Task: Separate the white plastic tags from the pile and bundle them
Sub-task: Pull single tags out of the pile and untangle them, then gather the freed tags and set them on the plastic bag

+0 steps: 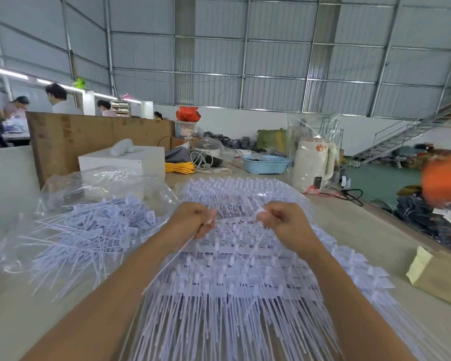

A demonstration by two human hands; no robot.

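A big sheet of joined white plastic tags (235, 272) lies spread across the table in front of me, thin tails pointing toward me. Above its middle, my left hand (193, 220) grips a thin bunch of white tags (167, 267) whose tails slant down to the left. My right hand (284, 220) pinches the head of a white tag (260, 211), its tail hanging down over the sheet. A loose heap of separated tags (89, 235) rests on clear plastic at my left.
Clear plastic bags (97, 183) sit behind the loose heap. A white box (123, 158), yellow cord (179, 168), blue basket (266, 164) and white kettle (313, 162) stand at the back. A brown paper packet (440, 274) lies at the right edge. People work at the far left.
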